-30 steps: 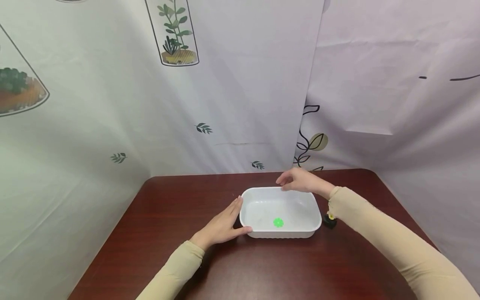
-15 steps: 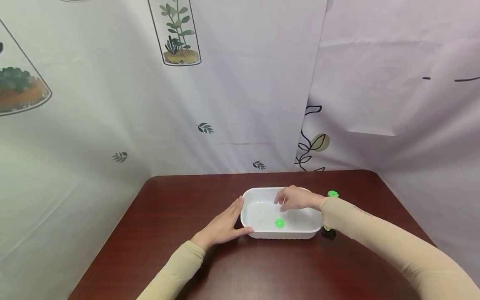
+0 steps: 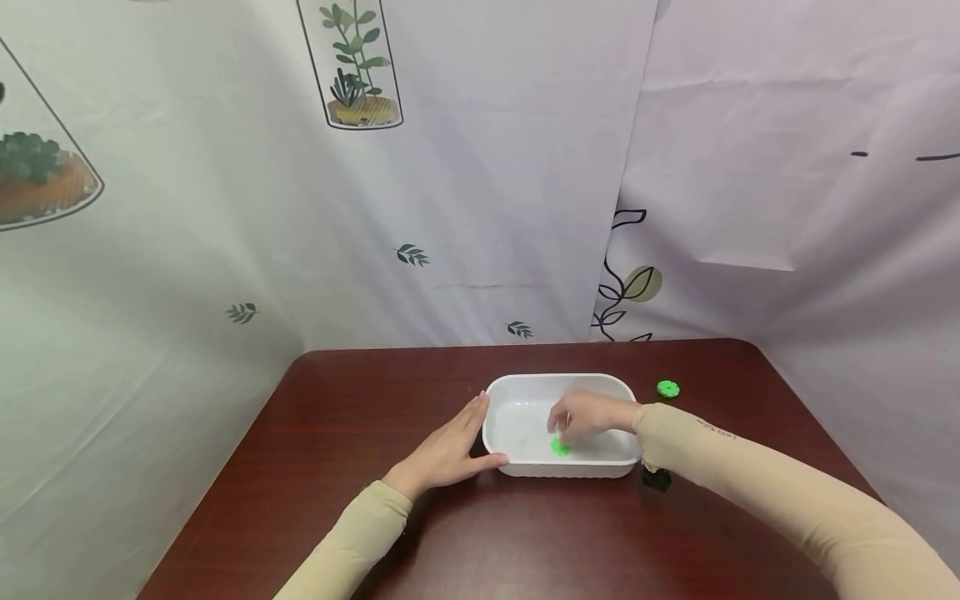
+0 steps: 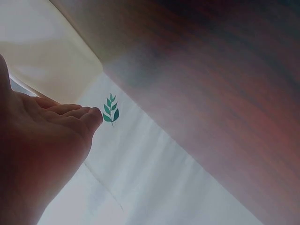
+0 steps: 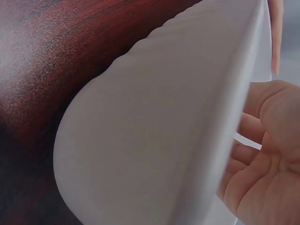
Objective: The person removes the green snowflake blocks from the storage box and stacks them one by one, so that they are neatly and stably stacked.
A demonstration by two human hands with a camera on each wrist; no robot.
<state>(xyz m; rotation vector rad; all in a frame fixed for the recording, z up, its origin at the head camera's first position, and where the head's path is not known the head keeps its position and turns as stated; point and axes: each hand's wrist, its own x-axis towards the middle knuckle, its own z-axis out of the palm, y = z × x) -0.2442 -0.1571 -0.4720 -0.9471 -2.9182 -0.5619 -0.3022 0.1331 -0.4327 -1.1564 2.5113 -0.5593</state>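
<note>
A white rectangular tray (image 3: pixel 525 469) stands on the table, with a small green flower-shaped piece (image 3: pixel 560 447) on its floor. My left hand (image 3: pixel 446 446) rests along the tray's left end, fingers straight and thumb over the front rim. In the left wrist view that left hand (image 4: pixel 56 126) shows, but the tray does not. My right hand (image 3: pixel 588 414) reaches down inside the tray, its loosely bent fingers and thumb just over the green piece. The right wrist view shows the right hand (image 5: pixel 262 154) behind the tray wall (image 5: pixel 140 131); its fingertips are hidden there.
Another green flower-shaped piece (image 3: pixel 667 389) lies on the table beyond the right sleeve. A small black object (image 3: pixel 656 479) sits beside the tray's right end, partly covered by the sleeve. A printed cloth backdrop (image 3: pixel 480 208) hangs behind the dark red table (image 3: pixel 337 400).
My right hand has come from above the tray's back rim down and forward to the green piece inside. The sleeve has uncovered the other green piece. My left hand has stayed put.
</note>
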